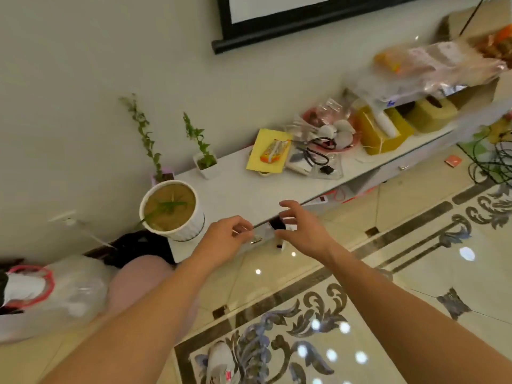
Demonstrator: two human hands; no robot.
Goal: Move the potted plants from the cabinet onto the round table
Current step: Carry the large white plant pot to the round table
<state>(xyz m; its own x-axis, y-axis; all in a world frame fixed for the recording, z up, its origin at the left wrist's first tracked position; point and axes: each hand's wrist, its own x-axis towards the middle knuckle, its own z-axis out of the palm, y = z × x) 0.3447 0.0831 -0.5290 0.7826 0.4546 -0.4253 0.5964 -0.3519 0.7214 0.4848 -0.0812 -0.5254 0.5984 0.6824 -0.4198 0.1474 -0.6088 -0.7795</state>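
Three potted plants stand at the left end of the low white cabinet [249,187]. The large round white ribbed pot [173,213] holds brown soil and a small green sprout. Behind it a small pinkish pot [163,177] carries a tall thin stem. A small white square pot [206,163] with a leafy stem stands to its right. My left hand [225,235] and my right hand [303,230] hover side by side at the cabinet's front edge, right of the large pot, fingers apart and holding nothing. The round table is out of view.
Further along the cabinet lie a yellow paper [267,153] with a snack packet, scissors [315,152], plastic bags, yellow boxes [379,133] and a cardboard box. A screen [304,18] hangs on the wall. A clear bag [55,295] lies left; cables [487,156] trail right on the glossy patterned floor.
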